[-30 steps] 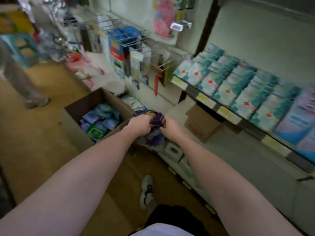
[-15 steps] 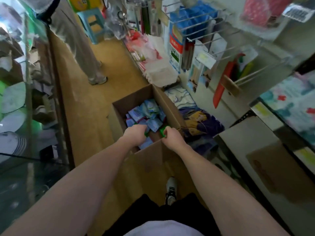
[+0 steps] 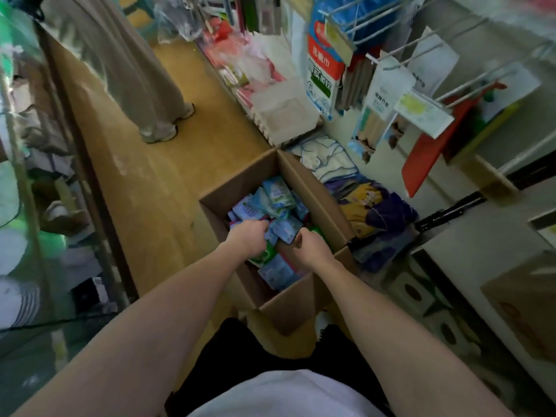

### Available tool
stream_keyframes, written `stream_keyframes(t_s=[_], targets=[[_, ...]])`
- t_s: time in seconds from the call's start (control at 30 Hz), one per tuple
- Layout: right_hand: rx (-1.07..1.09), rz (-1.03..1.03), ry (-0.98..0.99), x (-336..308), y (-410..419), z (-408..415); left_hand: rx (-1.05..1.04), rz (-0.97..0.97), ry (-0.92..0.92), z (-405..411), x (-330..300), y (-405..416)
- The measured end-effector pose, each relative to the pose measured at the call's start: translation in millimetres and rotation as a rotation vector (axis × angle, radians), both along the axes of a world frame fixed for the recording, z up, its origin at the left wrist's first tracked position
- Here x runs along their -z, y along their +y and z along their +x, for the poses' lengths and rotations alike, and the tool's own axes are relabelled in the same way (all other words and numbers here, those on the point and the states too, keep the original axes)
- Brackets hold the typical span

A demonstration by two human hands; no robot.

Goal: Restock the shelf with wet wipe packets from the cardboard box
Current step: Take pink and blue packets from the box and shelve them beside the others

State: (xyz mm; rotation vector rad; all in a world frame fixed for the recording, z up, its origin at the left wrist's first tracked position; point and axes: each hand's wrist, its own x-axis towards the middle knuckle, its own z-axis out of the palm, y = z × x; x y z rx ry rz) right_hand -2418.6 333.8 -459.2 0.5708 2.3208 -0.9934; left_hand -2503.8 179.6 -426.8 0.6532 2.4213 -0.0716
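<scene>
Head camera looks straight down past a white shirt and dark shorts at an open cardboard box [image 3: 304, 299] standing on the wooden floor [image 3: 156, 188], its flaps folded out. Inside lies a loose heap of wet wipe packets [image 3: 276, 200], mostly pale blue with a few green ones, piled from the far corner of the box down to its near wall.

Both bare arms reach into the box. The left hand [image 3: 248, 237] is down among the packets toward the box's left wall, knuckles up, fingers curled under and buried in the heap; they seem to close on something blue and green beneath the palm, but I cannot tell which packet, or whether they truly hold it. The right hand [image 3: 313, 246] is near the right wall, fingers bent inward, thumb and forefinger pinching the near edge of a blue packet [image 3: 285, 228] that lies between the two hands, tipped up against the pile. The hands are close but not touching.

Beside the box's right wall, folded cloths in purple and yellow [image 3: 373, 209] lie on a low shelf. Above them, hanging goods on wire pegs [image 3: 421, 82] crowd the wall. At the far left edge of the floor, another person's legs in wide beige trousers [image 3: 135, 70] stand in pale shoes.
</scene>
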Motion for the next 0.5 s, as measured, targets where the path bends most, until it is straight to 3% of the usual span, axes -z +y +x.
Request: stream_keyframes(t_s=[0.27, 0.5], targets=[[0.547, -0.074, -0.144, 46.1, -29.5, -67.3, 0.217, 0.025, -0.132, -120.9, 50.5, -3.4], [0.81, -0.115, -0.173, 101.2, -58.4, -106.4, 0.458, 0.019, -0.127, -180.1, 102.8, 2.0]])
